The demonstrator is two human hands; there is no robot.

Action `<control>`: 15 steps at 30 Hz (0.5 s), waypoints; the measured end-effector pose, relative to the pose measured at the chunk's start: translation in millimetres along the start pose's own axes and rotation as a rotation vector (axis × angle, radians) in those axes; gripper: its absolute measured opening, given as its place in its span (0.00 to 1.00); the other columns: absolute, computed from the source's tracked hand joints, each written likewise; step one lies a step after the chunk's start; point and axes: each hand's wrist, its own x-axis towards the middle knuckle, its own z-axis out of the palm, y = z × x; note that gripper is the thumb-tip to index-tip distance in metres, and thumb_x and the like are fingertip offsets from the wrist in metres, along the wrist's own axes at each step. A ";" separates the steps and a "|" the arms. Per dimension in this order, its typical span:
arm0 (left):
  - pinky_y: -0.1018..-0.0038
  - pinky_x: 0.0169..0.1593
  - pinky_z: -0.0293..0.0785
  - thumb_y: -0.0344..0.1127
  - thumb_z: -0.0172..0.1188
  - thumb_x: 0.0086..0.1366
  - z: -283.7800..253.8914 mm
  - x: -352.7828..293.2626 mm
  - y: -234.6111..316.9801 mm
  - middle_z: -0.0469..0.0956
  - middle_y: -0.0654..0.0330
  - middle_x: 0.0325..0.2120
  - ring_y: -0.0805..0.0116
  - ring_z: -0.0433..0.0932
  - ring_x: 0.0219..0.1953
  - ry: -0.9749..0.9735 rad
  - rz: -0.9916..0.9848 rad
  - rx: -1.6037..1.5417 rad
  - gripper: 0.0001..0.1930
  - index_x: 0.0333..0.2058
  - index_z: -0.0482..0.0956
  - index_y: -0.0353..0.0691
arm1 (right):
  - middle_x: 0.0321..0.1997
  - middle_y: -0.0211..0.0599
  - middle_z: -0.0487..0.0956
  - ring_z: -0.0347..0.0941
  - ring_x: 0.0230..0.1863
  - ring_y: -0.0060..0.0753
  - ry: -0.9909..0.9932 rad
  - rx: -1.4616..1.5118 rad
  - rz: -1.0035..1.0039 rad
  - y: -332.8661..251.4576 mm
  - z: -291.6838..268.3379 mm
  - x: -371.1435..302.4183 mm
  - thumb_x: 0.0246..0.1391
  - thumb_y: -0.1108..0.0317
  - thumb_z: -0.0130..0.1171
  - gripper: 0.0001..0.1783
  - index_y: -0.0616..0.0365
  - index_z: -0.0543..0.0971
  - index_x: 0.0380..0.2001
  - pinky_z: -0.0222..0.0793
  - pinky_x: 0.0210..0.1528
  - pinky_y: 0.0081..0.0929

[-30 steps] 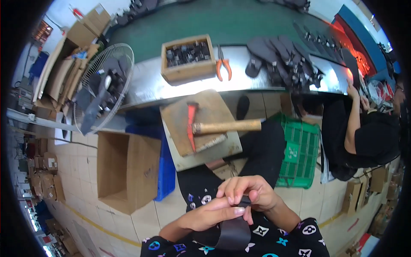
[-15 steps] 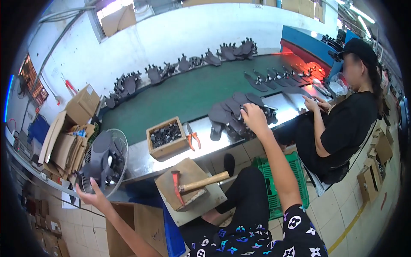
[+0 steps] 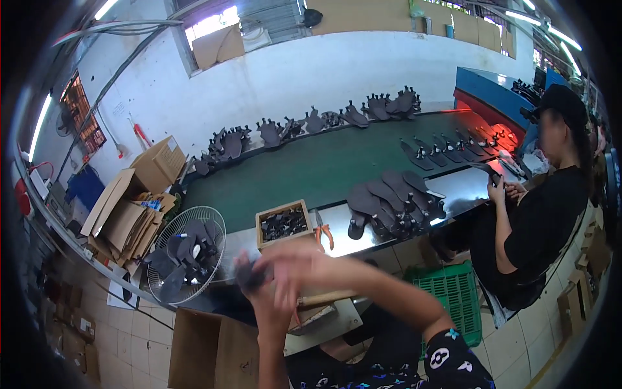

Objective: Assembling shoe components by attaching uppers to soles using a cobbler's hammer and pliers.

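Note:
My left hand and my right hand meet in front of me, above the block on my lap. Between the fingers at their left side is a dark grey piece, too blurred for its kind to show. The left fingers appear closed around it. Motion smears the right fingers, which cross over the left hand. Beneath the hands, a hammer with a wooden handle lies on the block, its head mostly hidden. To the left, a round wire basket holds dark shoe soles with black fittings.
Behind my hands stand a wooden box of small black parts and orange-handled pliers. More soles are piled to the right. A green belt carries soles. A person works at right, near a green crate.
My right hand has left the sole pile and come left; my left hand has moved from the basket to meet it. The view has shifted. A dark piece is now between my hands.

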 end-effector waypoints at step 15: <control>0.67 0.55 0.64 0.50 0.55 0.71 9.4 -69.0 -23.3 0.70 0.53 0.50 0.62 0.67 0.52 -0.068 -0.806 -0.620 0.35 0.66 0.54 0.35 | 0.18 0.40 0.78 0.80 0.24 0.48 0.355 -1.301 0.518 93.7 -20.9 -194.3 0.50 0.44 0.68 0.26 0.55 0.76 0.37 0.75 0.25 0.39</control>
